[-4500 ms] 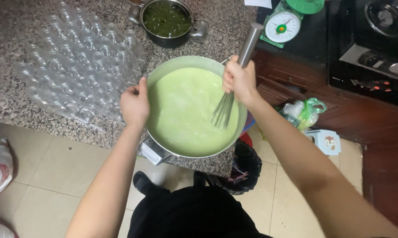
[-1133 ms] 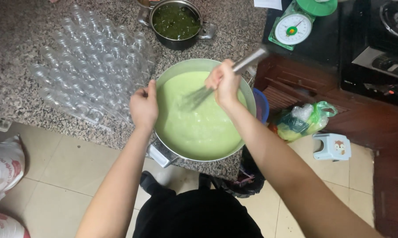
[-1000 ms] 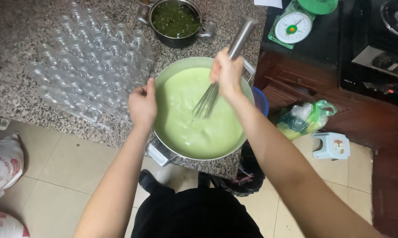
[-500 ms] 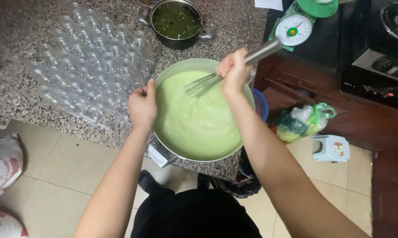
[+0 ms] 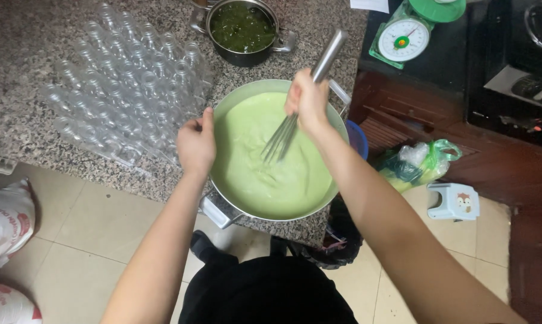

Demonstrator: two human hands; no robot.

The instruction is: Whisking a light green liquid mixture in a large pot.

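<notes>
Big pot (image 5: 235, 210) of green batter (image 5: 271, 174) sits on table (image 5: 37, 36) edge. Whisk (image 5: 301, 102) clenched in right hand (image 5: 307, 102); rim gripped by left hand (image 5: 196, 144). Whisk best kept low, pot held steady, so nothing spills.

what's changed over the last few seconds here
The right hand swung the metal whisk around through the pale green batter; half a second ago its handle pointed right, now it stands steeper. The left hand stayed on the rim of the large metal pot. The clear glass bottles are unmoved.
</notes>
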